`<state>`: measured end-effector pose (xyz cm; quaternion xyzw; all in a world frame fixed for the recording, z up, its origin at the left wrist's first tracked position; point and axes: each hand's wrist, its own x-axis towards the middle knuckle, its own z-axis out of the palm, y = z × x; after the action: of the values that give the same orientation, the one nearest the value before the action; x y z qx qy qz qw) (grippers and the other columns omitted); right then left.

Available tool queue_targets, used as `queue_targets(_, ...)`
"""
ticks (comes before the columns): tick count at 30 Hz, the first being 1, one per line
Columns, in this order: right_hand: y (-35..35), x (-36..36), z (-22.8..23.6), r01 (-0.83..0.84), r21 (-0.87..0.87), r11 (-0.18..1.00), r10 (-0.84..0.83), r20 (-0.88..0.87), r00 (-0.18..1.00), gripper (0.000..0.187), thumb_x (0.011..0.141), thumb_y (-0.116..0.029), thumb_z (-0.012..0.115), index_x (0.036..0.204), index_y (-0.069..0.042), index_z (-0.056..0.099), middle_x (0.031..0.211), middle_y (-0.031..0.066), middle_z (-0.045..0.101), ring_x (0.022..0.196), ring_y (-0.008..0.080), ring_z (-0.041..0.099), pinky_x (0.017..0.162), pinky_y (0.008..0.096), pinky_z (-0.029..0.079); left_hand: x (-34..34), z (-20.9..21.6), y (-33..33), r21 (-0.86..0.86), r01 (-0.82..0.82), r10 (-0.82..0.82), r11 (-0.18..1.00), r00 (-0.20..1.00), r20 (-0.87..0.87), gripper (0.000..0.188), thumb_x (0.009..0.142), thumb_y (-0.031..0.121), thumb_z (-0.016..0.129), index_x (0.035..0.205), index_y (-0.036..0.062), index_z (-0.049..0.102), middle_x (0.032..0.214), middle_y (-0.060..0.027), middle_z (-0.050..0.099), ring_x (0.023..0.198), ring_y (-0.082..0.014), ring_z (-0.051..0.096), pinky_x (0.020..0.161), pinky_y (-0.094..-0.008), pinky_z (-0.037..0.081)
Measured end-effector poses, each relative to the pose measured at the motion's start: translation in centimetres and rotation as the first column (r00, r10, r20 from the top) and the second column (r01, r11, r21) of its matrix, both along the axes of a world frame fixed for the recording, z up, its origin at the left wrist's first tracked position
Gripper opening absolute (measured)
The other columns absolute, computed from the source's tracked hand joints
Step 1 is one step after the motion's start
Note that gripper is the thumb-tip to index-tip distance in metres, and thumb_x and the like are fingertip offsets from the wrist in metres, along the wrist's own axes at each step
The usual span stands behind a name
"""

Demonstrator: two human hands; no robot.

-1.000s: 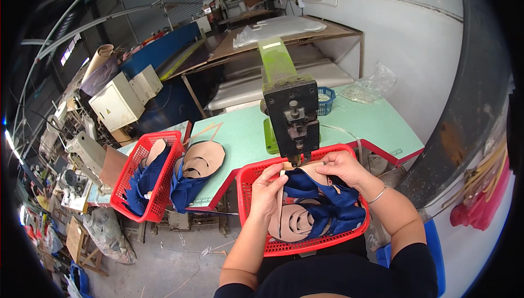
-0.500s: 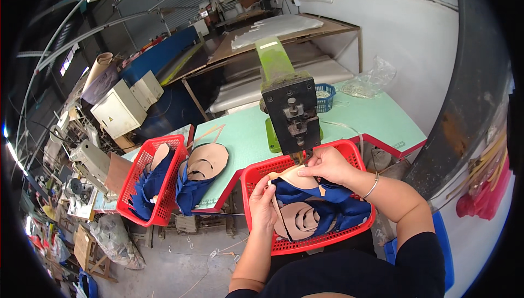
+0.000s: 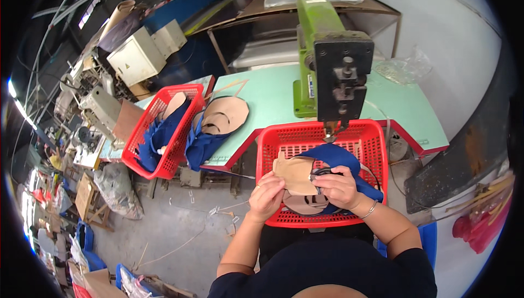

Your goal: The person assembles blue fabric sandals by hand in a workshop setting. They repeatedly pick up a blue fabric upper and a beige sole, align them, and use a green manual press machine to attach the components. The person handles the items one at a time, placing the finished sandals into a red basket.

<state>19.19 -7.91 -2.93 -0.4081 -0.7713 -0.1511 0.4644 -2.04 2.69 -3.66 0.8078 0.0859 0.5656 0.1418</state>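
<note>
In front of me, a tan piece with navy fabric point(image 3: 296, 177), which looks like a shoe upper, is stretched between both hands. My left hand point(image 3: 266, 195) pinches its left edge, thumb and fingers closed. At the opposite edge, my right hand point(image 3: 339, 188) is closed on the same piece, beside a dark edge strip. Under it a red plastic basket point(image 3: 266, 144) holds more tan-and-blue pieces point(image 3: 305, 204), partly covered by my hands. The green machine point(image 3: 322, 22) with a black head point(image 3: 341, 79) stands just beyond; its lower tip hangs over the basket, apart from the piece.
To the left, a second red basket point(image 3: 143, 159) contains blue pieces. Beside it, a stack of tan-and-blue pieces point(image 3: 225, 115) lies on the pale green table point(image 3: 267, 88). A clear bag point(image 3: 406, 69) sits at the far right. A dark steel column point(image 3: 464, 150) rises to my right.
Both hands have drawn the piece away from the machine's tip, nearer to me, and its tan side now lies flatter toward me. The whole view has shifted.
</note>
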Motion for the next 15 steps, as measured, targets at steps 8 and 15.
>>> queue_targets(8, 4.3, -0.3, -4.0, -0.696, -0.332, 0.636, -0.476, -0.880, -0.015, 0.012, 0.073, 0.006, 0.057, 0.081, -0.003, 0.056, 0.074, 0.0066, 0.061, 0.067, 0.0125, 0.060, 0.061, 0.0255, 0.050, -1.4, 0.3, -2.8, 0.368, -0.323, 0.390, 0.872, 0.913, -0.121, 0.034, 0.067, 0.008, 0.072, 0.098, 0.0151, 0.063, 0.110, -0.0073, 0.055, 0.112, -0.0296, 0.048, 0.101, -0.0466, 0.031)
queue_targets(15, 4.9, -2.1, -8.7, -0.977, 0.145, 0.154, -0.547, -0.811, -0.207, 0.021, 0.083, -0.022, 0.059, 0.092, -0.004, 0.059, 0.077, 0.0100, 0.061, 0.065, 0.0193, 0.061, 0.066, 0.0367, 0.052, 1.4, -1.5, 1.8, -0.167, -0.113, 0.025, 0.979, 0.891, -0.454, 0.056, 0.065, 0.004, 0.068, 0.119, 0.0072, 0.052, 0.109, -0.0141, 0.056, 0.104, -0.0321, 0.052, 0.089, -0.0384, 0.044)
